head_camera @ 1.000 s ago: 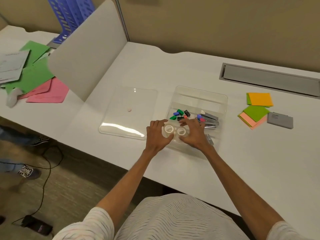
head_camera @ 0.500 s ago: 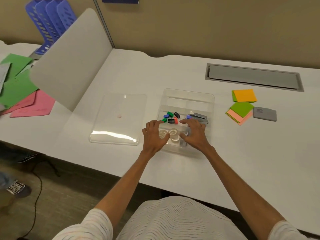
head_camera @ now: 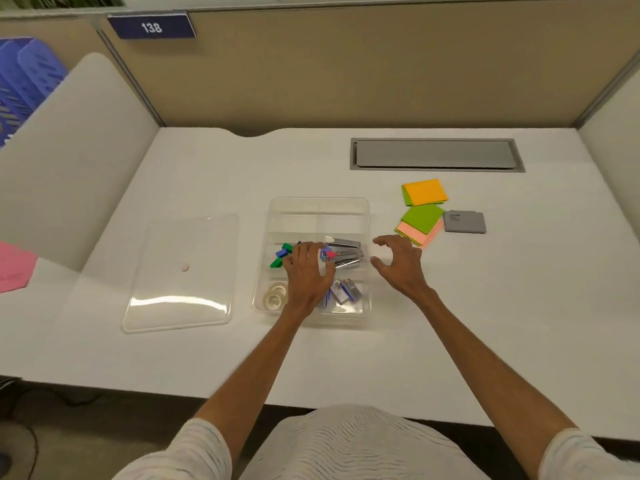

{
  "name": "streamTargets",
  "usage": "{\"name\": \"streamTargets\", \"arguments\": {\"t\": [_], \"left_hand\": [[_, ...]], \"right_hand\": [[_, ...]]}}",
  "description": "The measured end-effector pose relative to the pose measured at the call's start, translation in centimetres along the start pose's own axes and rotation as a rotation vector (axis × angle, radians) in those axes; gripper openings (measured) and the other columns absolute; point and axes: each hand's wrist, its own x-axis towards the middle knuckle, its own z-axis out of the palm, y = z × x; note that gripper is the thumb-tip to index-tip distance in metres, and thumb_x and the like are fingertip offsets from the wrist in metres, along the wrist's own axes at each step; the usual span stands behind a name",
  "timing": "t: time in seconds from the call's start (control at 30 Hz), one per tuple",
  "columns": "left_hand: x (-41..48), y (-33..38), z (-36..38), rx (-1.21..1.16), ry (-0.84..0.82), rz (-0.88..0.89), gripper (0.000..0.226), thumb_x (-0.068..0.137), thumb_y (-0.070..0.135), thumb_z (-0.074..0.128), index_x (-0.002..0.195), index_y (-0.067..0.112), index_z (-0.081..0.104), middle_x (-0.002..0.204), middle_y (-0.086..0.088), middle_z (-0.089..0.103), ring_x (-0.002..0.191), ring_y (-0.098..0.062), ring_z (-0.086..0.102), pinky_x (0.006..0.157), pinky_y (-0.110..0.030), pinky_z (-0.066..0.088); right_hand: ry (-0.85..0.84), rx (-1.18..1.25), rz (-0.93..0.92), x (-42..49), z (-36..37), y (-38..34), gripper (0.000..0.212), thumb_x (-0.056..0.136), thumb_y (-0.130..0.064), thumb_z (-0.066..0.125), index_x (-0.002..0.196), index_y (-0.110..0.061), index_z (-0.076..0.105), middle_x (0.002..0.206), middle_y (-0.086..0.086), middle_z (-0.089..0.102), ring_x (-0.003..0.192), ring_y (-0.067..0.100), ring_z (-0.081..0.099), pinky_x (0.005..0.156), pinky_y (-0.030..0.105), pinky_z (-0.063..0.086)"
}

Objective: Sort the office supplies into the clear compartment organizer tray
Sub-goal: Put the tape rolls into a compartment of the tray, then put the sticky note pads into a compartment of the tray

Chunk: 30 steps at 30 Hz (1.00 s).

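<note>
The organizer tray [head_camera: 363, 216] lies under our left grip [head_camera: 306, 271]; our right grip [head_camera: 398, 263], spread and empty beside its wall, could nudge it reaching for the sticky notes [head_camera: 420, 225] beyond.

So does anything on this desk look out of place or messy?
Mostly tidy. The odd ones: sticky note pads and a grey box lie outside the organizer tray, right of it; the green and pink pads are fanned askew. A small pink bit sits on the clear lid.
</note>
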Motion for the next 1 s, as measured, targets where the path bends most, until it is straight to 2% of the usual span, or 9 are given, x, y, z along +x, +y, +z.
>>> {"name": "streamTargets", "arguments": {"t": [0.1,0.23,0.37,0.53,0.7,0.87,1.0], "left_hand": [[1.2,2.6,1.4,0.01,-0.026,0.068,0.036,0.086,0.032,0.06,0.12,0.02,0.057,0.117,0.001,0.057,0.114,-0.02,0.048,0.096,-0.043,0.037],[2.8,6.2,3.4,0.007,-0.042,0.153,0.032,0.085,0.033,0.06,0.115,0.022,0.06,0.116,0.003,0.058,0.114,-0.019,0.049,0.092,-0.04,0.034],[4.0,9.5,5.7,0.021,-0.075,0.189,0.03,0.085,0.033,0.061,0.112,0.02,0.062,0.115,-0.001,0.059,0.113,-0.024,0.051,0.089,-0.04,0.036],[5.6,13.1,8.7,0.061,-0.176,0.208,0.035,0.088,0.034,0.057,0.119,0.018,0.059,0.125,-0.004,0.055,0.122,-0.024,0.046,0.099,-0.041,0.029],[7.3,15.3,11.1,0.082,-0.281,0.158,0.043,0.088,0.037,0.059,0.125,0.015,0.055,0.13,-0.006,0.053,0.127,-0.025,0.043,0.103,-0.042,0.027],[8.8,16.2,12.9,0.105,-0.401,0.07,0.057,0.091,0.044,0.056,0.137,0.013,0.043,0.135,-0.008,0.048,0.126,-0.026,0.042,0.099,-0.042,0.035],[9.5,17.0,13.7,0.03,-0.406,-0.151,0.057,0.091,0.043,0.057,0.135,0.011,0.041,0.134,-0.01,0.047,0.127,-0.028,0.04,0.1,-0.046,0.036]], "right_hand": [[0.032,-0.015,0.032,0.4,-1.9,2.0,0.037,0.084,-0.026,0.069,0.12,-0.022,0.06,0.119,-0.003,0.062,0.116,0.019,0.052,0.088,0.032,0.028],[0.035,-0.049,0.078,1.4,-4.6,4.8,0.037,0.085,-0.026,0.068,0.121,-0.021,0.059,0.122,-0.002,0.061,0.121,0.02,0.049,0.093,0.036,0.031],[0.032,-0.073,0.138,2.7,-7.2,7.4,0.039,0.085,-0.024,0.068,0.122,-0.02,0.058,0.124,0.002,0.059,0.123,0.024,0.047,0.094,0.039,0.034],[0.065,-0.088,0.196,4.6,-9.5,10.0,0.04,0.084,-0.021,0.07,0.122,-0.016,0.059,0.127,0.004,0.061,0.122,0.024,0.05,0.095,0.038,0.038],[0.041,-0.082,0.283,6.6,-11.0,12.3,0.045,0.083,-0.02,0.068,0.125,-0.014,0.055,0.13,0.005,0.056,0.126,0.026,0.045,0.096,0.041,0.036],[-0.015,-0.073,0.306,8.7,-11.3,13.4,0.047,0.083,-0.023,0.068,0.127,-0.016,0.054,0.129,0.006,0.055,0.124,0.027,0.044,0.095,0.042,0.036],[0.033,0.051,0.499,10.6,-10.5,12.5,0.05,0.082,-0.03,0.07,0.128,-0.018,0.054,0.13,0.008,0.054,0.127,0.028,0.044,0.102,0.046,0.037]]}}
